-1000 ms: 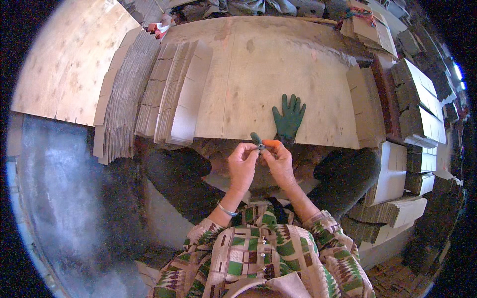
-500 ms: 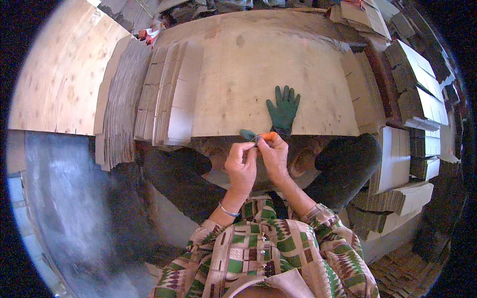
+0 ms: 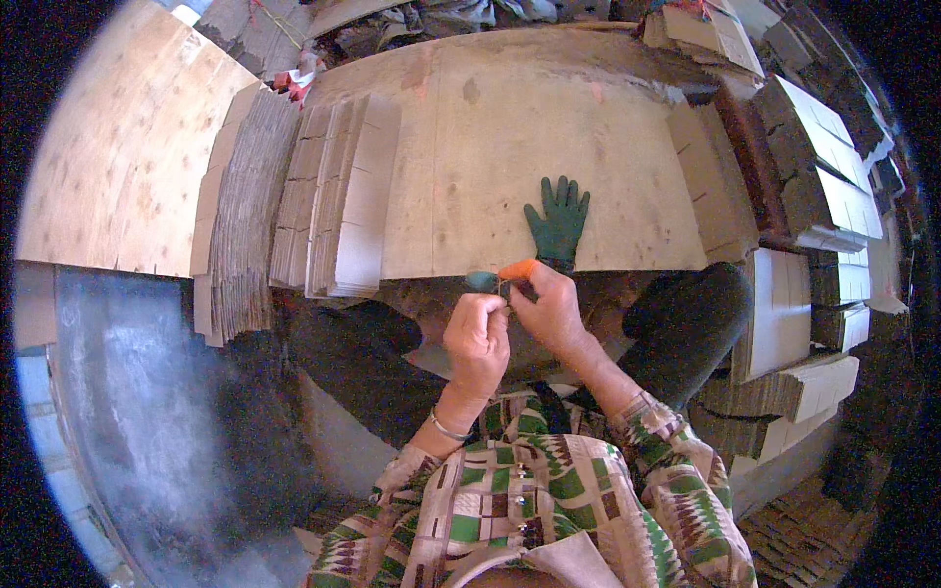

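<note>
My left hand [image 3: 476, 338] and my right hand [image 3: 551, 312] meet just off the near edge of the plywood board. Both are closed, with thumbs and fingers pinched around a small dark, thin thing [image 3: 504, 288] too small to name. A dark green piece, like a glove fingertip [image 3: 479, 281], sticks up at my left fingers. Bright orange covers the tip of my right index finger [image 3: 520, 269]. Palm down or up, I cannot tell which, a dark green work glove [image 3: 559, 220] lies on the board beyond my right hand, fingers pointing away, its cuff at the near edge.
The plywood board [image 3: 529, 108] spans the middle. Slotted cardboard sheets stand in a stack [image 3: 338, 196] on its left, with a taller stack [image 3: 240, 186] beyond. More cardboard [image 3: 818, 167] is piled on the right. Another wooden board [image 3: 113, 147] lies far left.
My right hand has shifted slightly right and its wrist has turned. The green piece at my left fingers shows a little lower and further left. The pinch persists; the glove stays on the board.
</note>
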Available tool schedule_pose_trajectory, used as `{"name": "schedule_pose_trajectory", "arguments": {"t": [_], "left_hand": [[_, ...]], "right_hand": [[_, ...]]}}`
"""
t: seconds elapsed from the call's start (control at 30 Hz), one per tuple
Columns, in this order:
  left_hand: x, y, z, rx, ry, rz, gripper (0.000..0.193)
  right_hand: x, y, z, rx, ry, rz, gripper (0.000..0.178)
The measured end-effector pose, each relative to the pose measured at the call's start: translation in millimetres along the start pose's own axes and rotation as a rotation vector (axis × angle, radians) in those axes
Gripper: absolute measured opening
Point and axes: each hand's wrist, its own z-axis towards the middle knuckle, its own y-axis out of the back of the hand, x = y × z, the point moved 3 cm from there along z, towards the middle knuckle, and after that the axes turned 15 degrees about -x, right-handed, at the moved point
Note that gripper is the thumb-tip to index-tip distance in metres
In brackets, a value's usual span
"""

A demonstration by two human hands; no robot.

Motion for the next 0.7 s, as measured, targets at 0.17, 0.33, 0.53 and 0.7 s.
{"name": "schedule_pose_trajectory", "arguments": {"t": [0.17, 0.33, 0.53, 0.7], "left_hand": [[-3.6, 4.6, 6.9, 0.050, 0.146, -0.057, 0.013], [-12.1, 12.3, -0.9, 0.049, 0.243, -0.119, 0.013], [-21.9, 22.9, -5.1, 0.024, 0.157, -0.133, 0.012], [-23.8, 24.6, 4.6, -0.004, 0.045, -0.206, 0.013]], "right_hand": [[21.3, -30.5, -12.3, 0.041, -0.925, 1.201, 0.020], [-0.8, -32.7, -19.6, -0.004, -0.532, 0.586, 0.021], [51.8, 17.2, 6.9, -0.001, 0.517, -0.223, 0.046], [38.6, -13.9, -1.9, 0.307, -0.596, 0.712, 0.034]]}}
